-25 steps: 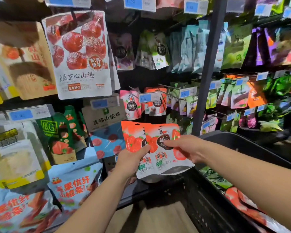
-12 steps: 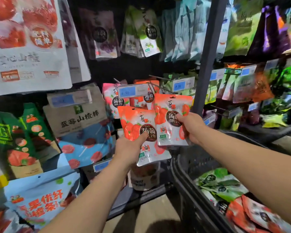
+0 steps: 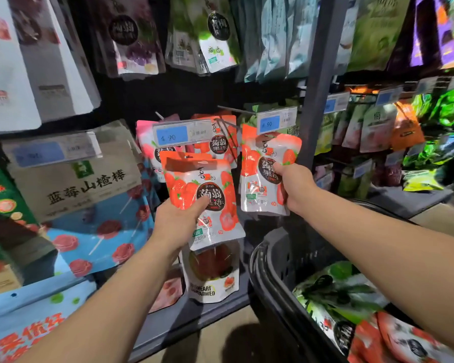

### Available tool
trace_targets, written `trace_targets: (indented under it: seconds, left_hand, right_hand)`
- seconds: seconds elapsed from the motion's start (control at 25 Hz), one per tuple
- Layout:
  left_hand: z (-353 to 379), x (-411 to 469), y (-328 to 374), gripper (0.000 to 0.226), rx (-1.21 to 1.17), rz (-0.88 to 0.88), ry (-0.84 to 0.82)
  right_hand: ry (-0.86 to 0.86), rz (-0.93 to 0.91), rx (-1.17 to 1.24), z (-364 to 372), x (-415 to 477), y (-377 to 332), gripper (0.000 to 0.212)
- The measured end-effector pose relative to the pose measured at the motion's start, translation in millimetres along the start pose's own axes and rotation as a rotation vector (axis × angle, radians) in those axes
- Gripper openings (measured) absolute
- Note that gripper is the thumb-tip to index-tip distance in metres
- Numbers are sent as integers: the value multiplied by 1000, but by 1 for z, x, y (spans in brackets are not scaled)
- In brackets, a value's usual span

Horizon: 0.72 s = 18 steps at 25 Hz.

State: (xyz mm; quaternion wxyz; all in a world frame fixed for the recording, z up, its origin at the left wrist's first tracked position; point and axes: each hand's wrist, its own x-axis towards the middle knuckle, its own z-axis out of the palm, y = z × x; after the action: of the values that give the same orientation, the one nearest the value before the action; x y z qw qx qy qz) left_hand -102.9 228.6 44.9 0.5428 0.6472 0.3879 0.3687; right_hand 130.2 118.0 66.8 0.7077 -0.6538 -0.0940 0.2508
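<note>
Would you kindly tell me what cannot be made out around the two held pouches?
Head view only:
- Red-and-white strawberry foil pouch in the left hand: thumb covers part of its round black label.
- Matching pouch in the right hand: hand hides its right edge.
- Black plastic basket: cut off by the bottom edge, crossed by the right forearm.
- Blue-and-white price tag: digits blurred.

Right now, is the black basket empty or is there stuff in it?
Not empty. The black shopping basket holds green snack pouches and red strawberry jelly pouches, seen over its rim.
</note>
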Motion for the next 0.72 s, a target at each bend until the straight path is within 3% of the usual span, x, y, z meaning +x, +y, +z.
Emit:
trace_targets:
  seconds: [0.08, 0.36, 0.6, 0.72]
  left_hand:
    - [1, 0, -2, 15, -16, -19, -1]
    - [4, 3, -7, 18, -55, -34, -36]
    - [8, 9, -5, 19, -26, -18, -31]
    - [10, 23, -8, 17, -9, -4, -32]
  right_hand:
    - [2, 0, -17, -1, 2, -1, 24]
    - [-38, -38, -96, 5, 15, -4, 46]
    - [-68, -119, -187, 18, 32, 1, 18]
    - [-97, -180, -182, 25, 50, 11, 20]
